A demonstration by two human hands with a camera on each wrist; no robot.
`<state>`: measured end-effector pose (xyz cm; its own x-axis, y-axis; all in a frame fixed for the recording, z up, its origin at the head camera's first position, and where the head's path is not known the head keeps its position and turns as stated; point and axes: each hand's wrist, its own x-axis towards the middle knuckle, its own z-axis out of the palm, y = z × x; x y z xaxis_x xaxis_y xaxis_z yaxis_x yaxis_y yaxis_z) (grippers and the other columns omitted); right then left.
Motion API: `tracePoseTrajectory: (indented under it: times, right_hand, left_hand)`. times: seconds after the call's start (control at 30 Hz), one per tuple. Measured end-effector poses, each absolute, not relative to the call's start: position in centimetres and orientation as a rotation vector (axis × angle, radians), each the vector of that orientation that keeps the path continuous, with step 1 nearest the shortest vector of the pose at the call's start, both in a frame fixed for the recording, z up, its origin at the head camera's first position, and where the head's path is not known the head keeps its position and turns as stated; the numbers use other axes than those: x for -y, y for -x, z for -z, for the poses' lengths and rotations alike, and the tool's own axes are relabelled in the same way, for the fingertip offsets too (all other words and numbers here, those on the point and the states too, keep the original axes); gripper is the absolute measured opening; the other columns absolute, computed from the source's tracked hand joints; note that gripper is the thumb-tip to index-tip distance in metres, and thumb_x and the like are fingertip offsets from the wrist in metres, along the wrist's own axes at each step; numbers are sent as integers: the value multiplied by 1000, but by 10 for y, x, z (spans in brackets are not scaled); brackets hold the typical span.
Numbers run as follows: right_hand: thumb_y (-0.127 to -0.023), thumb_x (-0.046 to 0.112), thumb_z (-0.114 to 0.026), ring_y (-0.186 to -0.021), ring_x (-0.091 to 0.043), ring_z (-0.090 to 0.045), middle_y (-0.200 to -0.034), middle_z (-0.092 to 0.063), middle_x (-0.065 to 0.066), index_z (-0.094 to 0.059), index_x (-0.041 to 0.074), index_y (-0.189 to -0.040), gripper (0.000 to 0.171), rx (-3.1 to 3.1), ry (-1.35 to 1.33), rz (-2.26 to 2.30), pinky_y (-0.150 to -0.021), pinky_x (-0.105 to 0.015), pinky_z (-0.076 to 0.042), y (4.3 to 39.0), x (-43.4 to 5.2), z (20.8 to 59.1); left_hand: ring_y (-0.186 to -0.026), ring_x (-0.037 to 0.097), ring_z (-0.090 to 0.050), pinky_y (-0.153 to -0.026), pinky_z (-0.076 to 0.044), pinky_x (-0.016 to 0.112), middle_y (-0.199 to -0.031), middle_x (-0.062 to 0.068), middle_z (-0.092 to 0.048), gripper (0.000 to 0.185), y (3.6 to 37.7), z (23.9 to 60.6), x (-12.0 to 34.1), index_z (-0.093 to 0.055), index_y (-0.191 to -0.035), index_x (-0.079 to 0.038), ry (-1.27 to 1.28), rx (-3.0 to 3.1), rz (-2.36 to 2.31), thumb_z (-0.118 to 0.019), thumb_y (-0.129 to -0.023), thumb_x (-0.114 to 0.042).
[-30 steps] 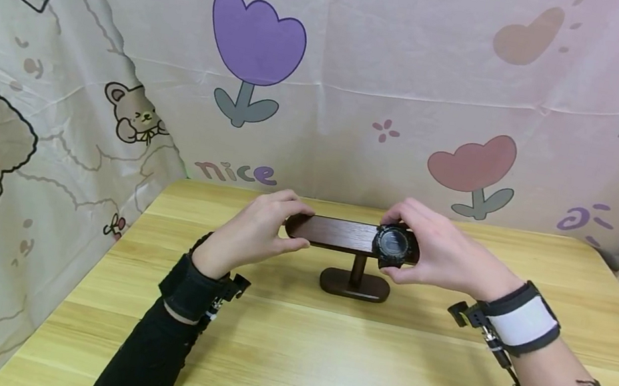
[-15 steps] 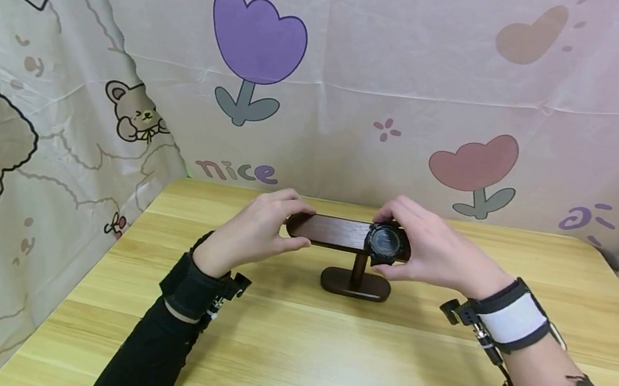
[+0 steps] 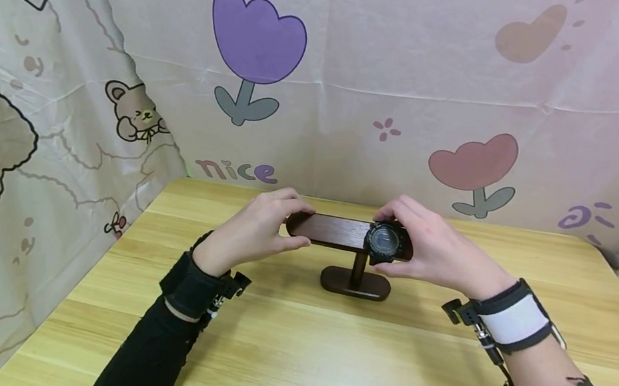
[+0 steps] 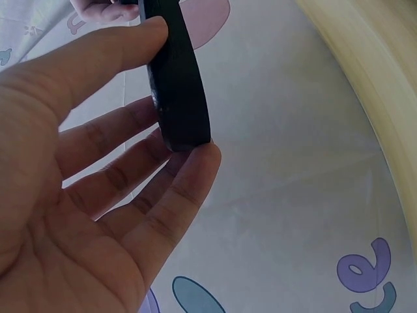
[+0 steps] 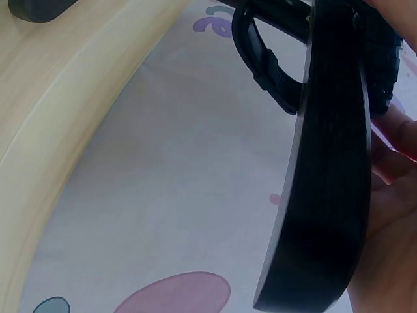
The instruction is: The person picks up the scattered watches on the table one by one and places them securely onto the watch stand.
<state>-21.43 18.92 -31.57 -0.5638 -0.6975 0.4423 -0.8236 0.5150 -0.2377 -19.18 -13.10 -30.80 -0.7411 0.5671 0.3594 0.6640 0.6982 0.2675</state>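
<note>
Cream and pinkish cloth, lightly creased and printed with a bear, a purple tulip and other figures, is hung to the left of and behind a table of pale, glossy wood grain. At the left, a black sleeve and a dark wrist band are worn; beyond them, the rounded end of a dark brown wooden stand is gripped by the left hand, thumb below and fingers above. The stand, set upright on the table, is formed of a long bar, a short post and a rounded, elongated base. On the bar's right part, a black watch with a round face is pinched by the right hand. By the left wrist view, the bar's thick edge and curved end are revealed; only by the right wrist view is the strap shown, looped out behind the bar. Compared with one second earlier, the watch has been shifted slightly leftward, nearer the post.
</note>
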Motion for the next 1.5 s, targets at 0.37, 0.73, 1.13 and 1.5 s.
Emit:
tracePoseTrajectory:
  times: [0.37,0.73,1.13,1.5]
  right_hand:
    - [-74,24,-100,-106,-10,-66,-122,-65,1,-64,12,-128,65,2486,-1265,-631,-90,-37,-63,213,-191,314]
    - [-76,28,-99,-109,-13,-67,-129,-66,-1,-64,11,-135,70,2512,-1254,-621,-92,-39,-63,211,-193,314]
    - [-76,33,-99,-113,-12,-66,-135,-64,-1,-61,10,-143,79,2522,-1215,-596,-95,-40,-61,206,-199,315]
    - [-77,33,-99,-126,-17,-64,-141,-62,0,-58,10,-148,85,2514,-1168,-603,-108,-43,-54,200,-210,318]
  left_hand:
    - [-96,20,-67,-82,-59,33,-119,10,-72,46,193,308,132,-74,-130,-3,979,2658,578,-88,-91,-20]
    - [-99,20,-67,-85,-59,34,-120,10,-72,46,193,308,132,-74,-130,-4,986,2659,572,-88,-91,-20]
    - [-102,21,-69,-89,-61,36,-121,10,-73,47,192,306,131,-74,-130,-4,994,2644,536,-89,-89,-22]
    - [-107,22,-72,-92,-62,38,-124,9,-73,51,188,305,130,-72,-133,-6,1010,2605,510,-90,-89,-24]
